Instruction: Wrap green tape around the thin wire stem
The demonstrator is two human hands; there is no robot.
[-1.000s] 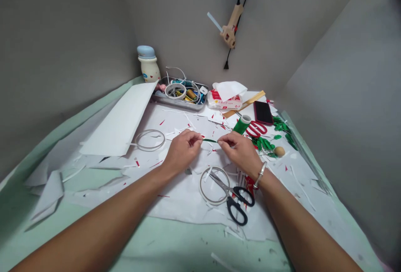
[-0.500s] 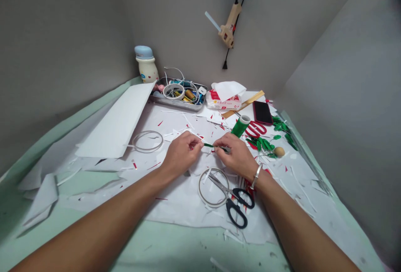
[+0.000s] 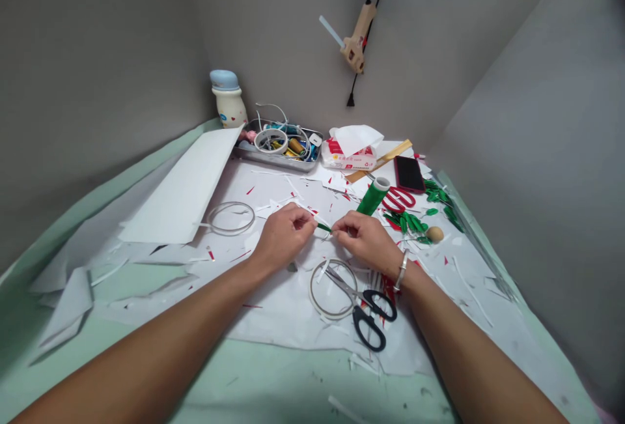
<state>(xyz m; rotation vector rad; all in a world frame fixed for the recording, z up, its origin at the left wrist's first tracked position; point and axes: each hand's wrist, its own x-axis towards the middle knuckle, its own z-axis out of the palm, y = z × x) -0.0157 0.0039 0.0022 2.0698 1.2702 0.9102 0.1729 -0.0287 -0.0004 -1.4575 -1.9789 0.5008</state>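
Both my hands pinch a short green strip (image 3: 324, 226) between them, just above the white paper on the table. My left hand (image 3: 283, 235) holds its left end with closed fingers. My right hand (image 3: 367, 240), with a silver bangle at the wrist, holds the right end, fingers pressed together. Only a small bit of green shows between the fingertips. A green tape roll (image 3: 373, 196) lies just beyond my right hand. Black-handled scissors (image 3: 364, 310) lie below my right hand, over a clear tape ring (image 3: 332, 289).
Another clear ring (image 3: 231, 218) lies left of my hands. Red scissors (image 3: 399, 200), green leaf pieces (image 3: 413, 223), a small ball (image 3: 434, 234), a phone (image 3: 409, 174), a tissue pack (image 3: 349, 157), a metal tray (image 3: 278, 158), a bottle (image 3: 228, 101), a white sheet (image 3: 183, 193). A glue gun (image 3: 355, 43) hangs on the wall.
My hands have come closer together, so the green strip showing between them is much shorter. My right hand moved left toward my left hand.
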